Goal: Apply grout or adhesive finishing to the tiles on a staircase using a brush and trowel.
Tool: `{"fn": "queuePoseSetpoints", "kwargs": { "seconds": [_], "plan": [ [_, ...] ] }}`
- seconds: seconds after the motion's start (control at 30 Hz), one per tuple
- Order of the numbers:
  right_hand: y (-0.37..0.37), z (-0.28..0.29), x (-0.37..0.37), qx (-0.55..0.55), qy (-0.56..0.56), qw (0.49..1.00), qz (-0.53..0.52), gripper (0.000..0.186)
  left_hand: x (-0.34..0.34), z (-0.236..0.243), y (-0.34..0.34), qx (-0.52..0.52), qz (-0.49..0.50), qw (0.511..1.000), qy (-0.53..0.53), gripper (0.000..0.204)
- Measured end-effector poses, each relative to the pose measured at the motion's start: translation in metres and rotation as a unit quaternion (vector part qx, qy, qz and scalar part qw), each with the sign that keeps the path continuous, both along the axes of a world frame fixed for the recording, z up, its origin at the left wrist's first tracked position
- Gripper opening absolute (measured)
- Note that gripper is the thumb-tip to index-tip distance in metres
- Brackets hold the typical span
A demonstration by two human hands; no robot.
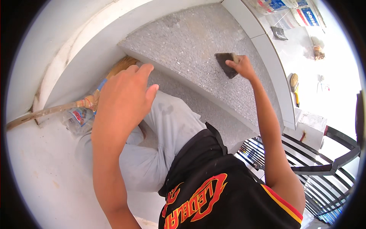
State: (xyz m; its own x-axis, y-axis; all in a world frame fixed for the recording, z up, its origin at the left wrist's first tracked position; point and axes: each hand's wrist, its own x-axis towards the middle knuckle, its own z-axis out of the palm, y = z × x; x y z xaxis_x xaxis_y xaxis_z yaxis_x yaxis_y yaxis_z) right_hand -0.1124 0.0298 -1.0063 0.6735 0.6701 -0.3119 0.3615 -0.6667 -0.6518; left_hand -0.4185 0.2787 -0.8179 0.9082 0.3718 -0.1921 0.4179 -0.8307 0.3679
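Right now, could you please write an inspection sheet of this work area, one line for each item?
Surface: grey speckled slab, rough, with a white border.
Job's things: dark flat pad, pressed on the slab under the right hand.
Clutter: broom and plastic bottle on the floor; yellow-handled tool beyond the border; bags at the top.
Hands: right hand grips the pad; left hand raised, holding nothing.
Cables: nothing seen.
Surroundings: black metal railing at lower right.

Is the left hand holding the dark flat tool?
No, the right hand grips the dark flat tool on the speckled grey step; the left hand is empty.
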Motion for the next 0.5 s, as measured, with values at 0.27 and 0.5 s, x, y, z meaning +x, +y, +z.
{"fn": "queuePoseSetpoints", "kwargs": {
  "seconds": [0.27, 0.5],
  "plan": [
    [-0.009, -0.008, 0.038, 0.068, -0.078, 0.99, -0.094, 0.036, -0.002, -0.005, 0.005, 0.025, 0.026, 0.999, -0.004, 0.037],
    [0.071, 0.076, -0.146, 0.106, -0.053, 0.99, -0.079, 0.026, 0.021, -0.068, -0.043, -0.146, 0.06, 0.987, -0.033, 0.044]
  ]
}}
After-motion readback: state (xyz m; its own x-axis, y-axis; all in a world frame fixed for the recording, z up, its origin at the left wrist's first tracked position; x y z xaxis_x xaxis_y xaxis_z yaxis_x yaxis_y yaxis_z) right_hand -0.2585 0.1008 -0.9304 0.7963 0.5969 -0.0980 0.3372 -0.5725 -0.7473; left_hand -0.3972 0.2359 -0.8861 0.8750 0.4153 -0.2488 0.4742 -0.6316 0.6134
